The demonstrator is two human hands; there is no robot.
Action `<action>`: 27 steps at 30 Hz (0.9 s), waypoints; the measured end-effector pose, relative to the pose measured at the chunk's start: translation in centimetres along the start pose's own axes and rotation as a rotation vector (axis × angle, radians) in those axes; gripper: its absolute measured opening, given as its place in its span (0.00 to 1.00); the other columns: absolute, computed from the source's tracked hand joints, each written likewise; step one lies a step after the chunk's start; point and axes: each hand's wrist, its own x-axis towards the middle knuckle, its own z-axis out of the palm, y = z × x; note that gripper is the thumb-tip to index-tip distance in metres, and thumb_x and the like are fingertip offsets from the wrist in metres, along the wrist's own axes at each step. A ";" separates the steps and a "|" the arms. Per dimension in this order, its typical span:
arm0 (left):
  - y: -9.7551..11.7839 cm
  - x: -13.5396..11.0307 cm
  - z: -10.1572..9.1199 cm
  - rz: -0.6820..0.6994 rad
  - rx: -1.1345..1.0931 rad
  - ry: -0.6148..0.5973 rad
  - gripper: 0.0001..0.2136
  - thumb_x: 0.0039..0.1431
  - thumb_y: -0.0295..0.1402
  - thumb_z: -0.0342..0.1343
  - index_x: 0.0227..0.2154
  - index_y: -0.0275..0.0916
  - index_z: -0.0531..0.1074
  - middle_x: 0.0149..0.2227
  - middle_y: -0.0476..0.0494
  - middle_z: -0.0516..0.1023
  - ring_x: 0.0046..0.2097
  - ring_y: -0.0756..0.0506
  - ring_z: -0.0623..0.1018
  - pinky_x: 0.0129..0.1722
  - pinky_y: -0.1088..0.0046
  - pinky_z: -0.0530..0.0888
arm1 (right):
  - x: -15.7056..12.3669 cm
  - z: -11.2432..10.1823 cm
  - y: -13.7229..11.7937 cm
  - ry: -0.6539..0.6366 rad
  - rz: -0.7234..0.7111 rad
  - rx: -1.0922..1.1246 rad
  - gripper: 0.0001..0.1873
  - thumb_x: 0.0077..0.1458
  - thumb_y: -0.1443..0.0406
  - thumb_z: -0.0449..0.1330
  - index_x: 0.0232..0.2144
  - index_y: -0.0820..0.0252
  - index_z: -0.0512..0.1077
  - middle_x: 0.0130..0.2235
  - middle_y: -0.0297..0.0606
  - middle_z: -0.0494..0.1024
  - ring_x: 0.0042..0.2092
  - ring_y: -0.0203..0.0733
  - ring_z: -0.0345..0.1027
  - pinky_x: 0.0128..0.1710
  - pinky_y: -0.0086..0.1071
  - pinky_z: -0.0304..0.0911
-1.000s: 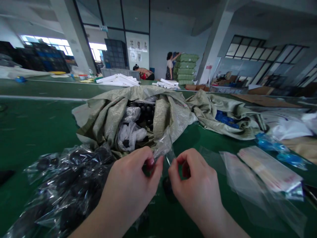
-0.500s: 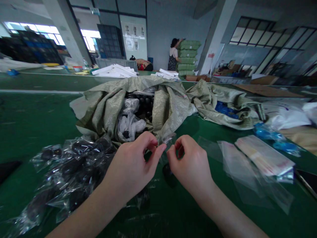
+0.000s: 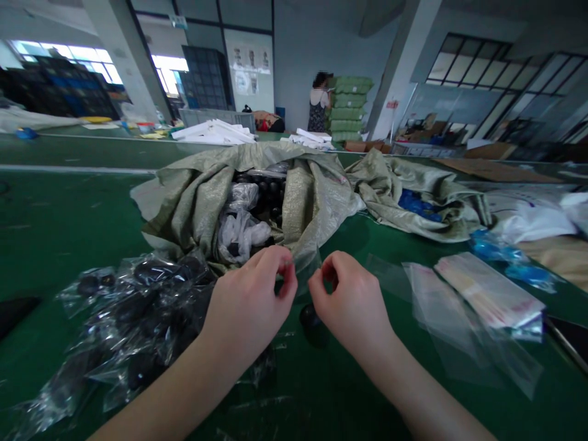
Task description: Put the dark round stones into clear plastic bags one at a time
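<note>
My left hand (image 3: 255, 300) and my right hand (image 3: 353, 303) are side by side over the green table, thumb and forefinger pinched together on each. Between them stretches a thin clear plastic bag (image 3: 307, 264), gripped at its edges. Just below the fingertips, partly behind my right hand, a round black piece (image 3: 310, 315) shows on the tabletop. Left of my left hand is a pile of black pieces in clear bags (image 3: 151, 306). Behind the hands, an open woven sack (image 3: 316, 190) holds several black round pieces (image 3: 271, 190) and bundled clear plastic.
Flat clear bags (image 3: 491, 294) lie stacked at the right, beside a dark phone-like object (image 3: 567, 340). A second woven sack (image 3: 452, 214) holds blue pieces (image 3: 418, 204). In the background a person (image 3: 318, 104) stands by stacked green bales (image 3: 351, 101).
My left thumb has drawn in against the forefinger, and the clear bag now spreads between both hands. My right hand has hardly moved. The person behind has shifted slightly left.
</note>
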 end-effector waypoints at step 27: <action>1.8 -1.4 1.0 0.112 0.061 -0.269 0.04 0.57 0.31 0.52 0.31 0.40 0.71 0.29 0.48 0.76 0.31 0.47 0.75 0.31 0.72 0.67 | -4.3 0.2 3.2 -0.466 0.214 0.418 0.05 0.53 0.67 0.56 0.34 0.62 0.70 0.36 0.38 0.76 0.34 0.36 0.66 0.36 0.32 0.61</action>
